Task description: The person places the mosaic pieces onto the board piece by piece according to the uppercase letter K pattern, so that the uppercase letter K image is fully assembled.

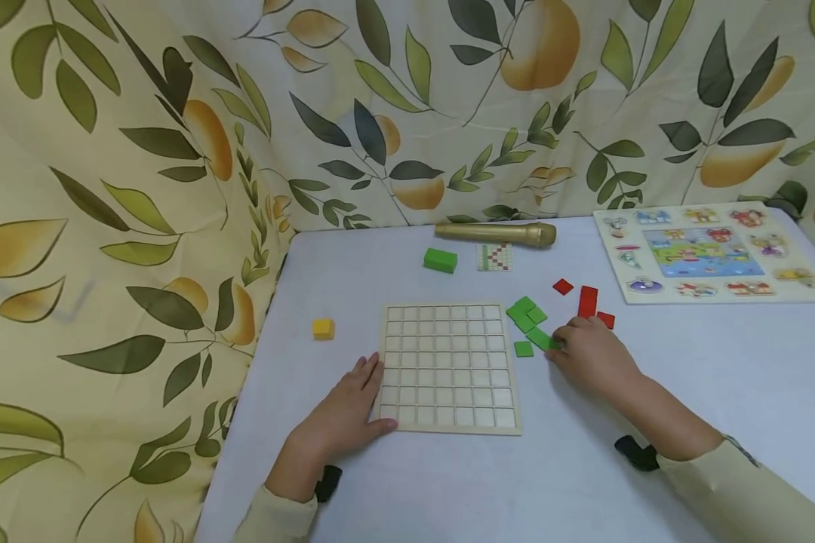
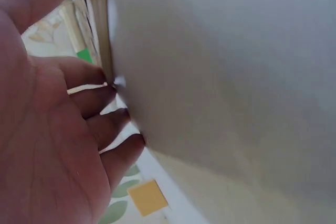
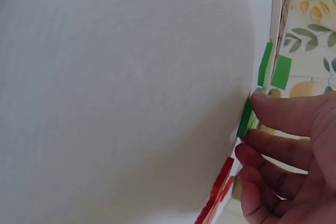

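The right grip (image 1: 594, 356) partly hides a green tile (image 1: 539, 337).

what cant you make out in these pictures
- Head view: the near end of the red strip, hidden by the right hand.
- Head view: the marks on the card, too small to read.
- Left wrist view: the thumb tip of the left hand, cut off by the top edge.
- Right wrist view: the red pieces, cut off by the bottom edge.

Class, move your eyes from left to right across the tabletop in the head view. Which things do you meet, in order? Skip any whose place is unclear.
Yellow block → gridded wooden board → loose green square tile → right hand → picture puzzle board.
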`<state>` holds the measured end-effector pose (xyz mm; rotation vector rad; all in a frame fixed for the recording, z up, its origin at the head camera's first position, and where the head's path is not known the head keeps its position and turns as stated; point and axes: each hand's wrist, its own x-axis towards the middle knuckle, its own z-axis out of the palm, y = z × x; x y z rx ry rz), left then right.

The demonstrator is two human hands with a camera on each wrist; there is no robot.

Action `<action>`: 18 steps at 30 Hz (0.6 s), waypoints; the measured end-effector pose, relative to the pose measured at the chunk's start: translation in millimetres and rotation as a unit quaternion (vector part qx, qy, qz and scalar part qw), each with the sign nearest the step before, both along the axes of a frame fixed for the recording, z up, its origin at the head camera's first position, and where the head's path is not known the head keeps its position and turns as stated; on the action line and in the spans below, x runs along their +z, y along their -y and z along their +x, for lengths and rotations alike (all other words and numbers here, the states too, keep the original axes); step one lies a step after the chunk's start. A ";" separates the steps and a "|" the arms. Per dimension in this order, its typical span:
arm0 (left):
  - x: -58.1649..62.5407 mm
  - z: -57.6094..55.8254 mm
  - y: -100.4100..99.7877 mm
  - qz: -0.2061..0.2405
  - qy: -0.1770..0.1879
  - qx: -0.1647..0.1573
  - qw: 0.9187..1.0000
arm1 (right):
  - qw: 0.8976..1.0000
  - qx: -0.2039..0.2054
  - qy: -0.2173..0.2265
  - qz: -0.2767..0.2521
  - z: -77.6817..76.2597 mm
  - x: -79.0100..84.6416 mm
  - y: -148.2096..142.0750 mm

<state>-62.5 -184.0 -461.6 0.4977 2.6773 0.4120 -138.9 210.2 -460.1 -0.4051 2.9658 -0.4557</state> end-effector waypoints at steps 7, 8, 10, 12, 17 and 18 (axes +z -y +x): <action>0.3 -3.1 0.0 -0.010 0.010 -0.011 1.000 | 0.999 -0.018 0.023 -0.020 -2.3 0.8 4.0; 0.3 -3.5 -0.2 -0.009 0.011 -0.010 1.000 | 0.999 -0.022 0.027 -0.026 -2.9 0.7 4.2; -0.3 -4.2 -0.4 -0.005 0.014 -0.008 1.000 | 0.998 -0.028 0.032 -0.038 -3.8 0.3 4.5; -0.9 -4.3 -0.3 -0.004 0.015 -0.007 1.000 | 0.998 -0.031 0.035 -0.052 -4.5 -0.9 4.3; -2.4 -4.3 -0.2 -0.013 0.020 -0.005 1.000 | 0.995 -0.027 0.046 -0.087 -7.0 -0.3 2.1; -2.6 -4.1 -0.2 -0.013 0.020 -0.004 1.000 | 0.994 -0.026 0.049 -0.094 -7.8 0.6 1.9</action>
